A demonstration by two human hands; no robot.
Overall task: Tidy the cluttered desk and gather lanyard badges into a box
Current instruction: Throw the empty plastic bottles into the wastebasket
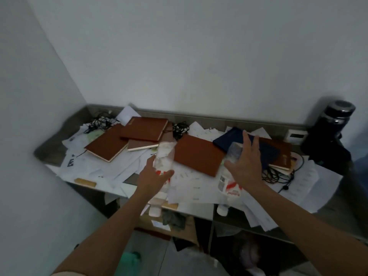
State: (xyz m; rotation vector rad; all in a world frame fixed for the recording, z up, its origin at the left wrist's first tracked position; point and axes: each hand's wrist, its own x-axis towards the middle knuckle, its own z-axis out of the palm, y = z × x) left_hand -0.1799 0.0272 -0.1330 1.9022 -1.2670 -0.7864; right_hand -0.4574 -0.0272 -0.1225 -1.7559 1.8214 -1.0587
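My left hand (153, 179) grips a clear plastic bottle (165, 154) with a red and white label, held upside down with its white cap below the desk's front edge. My right hand (247, 166) holds a second clear bottle (231, 188) of the same kind, also cap down, with thumb and spread fingers round its upper part. Both are above the front of the cluttered grey desk (51, 150). I cannot make out lanyard badges among the clutter.
Loose white papers (103, 166) cover the desk. Brown notebooks (143, 128) lie left and centre (197, 154), and a dark blue one (231, 140) right. Black cables (99, 122) tangle at the back and right (276, 176). A black flask (330, 128) stands far right. A cardboard box (151, 220) sits under the desk.
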